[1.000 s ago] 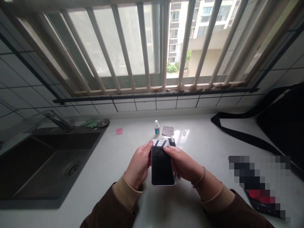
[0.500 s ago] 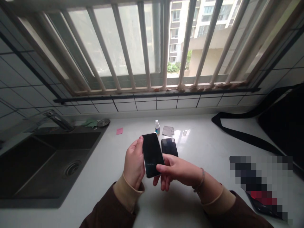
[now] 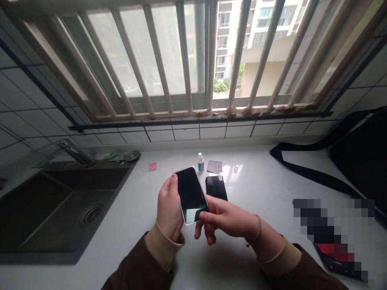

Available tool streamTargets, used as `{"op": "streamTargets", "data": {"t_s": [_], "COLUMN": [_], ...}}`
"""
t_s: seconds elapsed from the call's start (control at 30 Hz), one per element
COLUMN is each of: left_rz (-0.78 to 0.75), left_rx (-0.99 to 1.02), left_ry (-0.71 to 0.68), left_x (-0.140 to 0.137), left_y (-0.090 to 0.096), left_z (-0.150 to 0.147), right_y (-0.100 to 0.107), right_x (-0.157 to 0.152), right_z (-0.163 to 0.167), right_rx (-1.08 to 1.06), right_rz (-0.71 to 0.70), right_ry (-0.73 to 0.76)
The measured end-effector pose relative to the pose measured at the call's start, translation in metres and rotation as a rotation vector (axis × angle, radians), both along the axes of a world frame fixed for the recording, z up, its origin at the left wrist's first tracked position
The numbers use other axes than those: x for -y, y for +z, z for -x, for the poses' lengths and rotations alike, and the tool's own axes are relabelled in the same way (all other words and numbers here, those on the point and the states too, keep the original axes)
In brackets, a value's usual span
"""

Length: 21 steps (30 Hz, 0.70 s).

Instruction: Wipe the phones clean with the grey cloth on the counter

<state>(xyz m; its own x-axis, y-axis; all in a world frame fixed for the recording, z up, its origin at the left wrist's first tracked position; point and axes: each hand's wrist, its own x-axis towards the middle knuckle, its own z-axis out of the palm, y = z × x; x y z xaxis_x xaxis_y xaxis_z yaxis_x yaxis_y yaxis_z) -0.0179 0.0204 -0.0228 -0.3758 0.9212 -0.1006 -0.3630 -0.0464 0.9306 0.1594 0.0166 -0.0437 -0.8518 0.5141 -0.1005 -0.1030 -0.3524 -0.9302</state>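
My left hand [image 3: 168, 209] grips a phone [image 3: 191, 194] with a dark screen and a light rim, tilted to the left above the white counter [image 3: 260, 189]. My right hand [image 3: 222, 219] reaches in from the right, its thumb and fingers touching the phone's lower right corner. A second dark phone [image 3: 216, 187] lies flat on the counter just behind my right hand. Beyond it stand a small white dropper bottle [image 3: 200, 162] with a blue label and a grey cloth square [image 3: 214, 166].
A dark sink [image 3: 57, 209] with a tap [image 3: 74, 152] is set into the counter at the left. A pink scrap [image 3: 152, 166] lies near it. A black bag with a strap [image 3: 311, 174] fills the right side. A barred window is behind.
The phone went from upright between both hands to tilted left in my left hand. My right hand dropped to its lower corner, uncovering the second phone on the counter.
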Motion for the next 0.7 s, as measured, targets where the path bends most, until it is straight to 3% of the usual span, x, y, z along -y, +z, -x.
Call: {"op": "streamTargets", "data": {"t_s": [0.3, 0.5, 0.7], "left_rz": [0.085, -0.057, -0.196], "left_rx": [-0.046, -0.275, -0.336], "left_ry": [-0.047, 0.112, 0.258], "left_x": [-0.002, -0.001, 0.006], "left_y": [-0.004, -0.011, -0.016], "left_z": [0.001, 0.006, 0.002], "right_y": [-0.001, 0.0, -0.004], "right_x": [0.0, -0.001, 0.002], "right_z": [-0.001, -0.001, 0.008], "right_rx": [0.041, 0.072, 0.054], "right_rz": [-0.054, -0.055, 0.022], "right_ry": [-0.046, -0.108, -0.206]}}
